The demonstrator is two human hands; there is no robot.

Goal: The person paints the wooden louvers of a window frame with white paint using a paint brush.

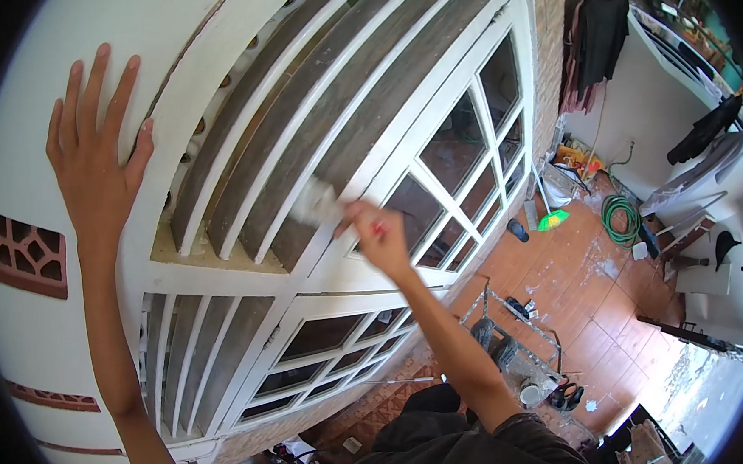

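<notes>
My left hand (98, 168) lies flat with fingers spread on the white wall (22, 160), left of the slatted vent. In my right hand (380, 238) is a paintbrush (315, 203) with a whitish, motion-blurred head and a bit of red showing between the fingers. The brush head overlaps the lower part of the slats (331, 132), which have white edges and grey-brown faces. Beside that hand runs the white frame (318, 265) of the paned window (448, 155).
Far below is a tiled floor (562, 280) with a metal scaffold frame (512, 304), a white pot (530, 394), sandals (566, 396), a coiled green hose (620, 220) and a green broom (553, 220). Dark clothes (602, 35) hang at the upper right. A second paned window (319, 346) sits below.
</notes>
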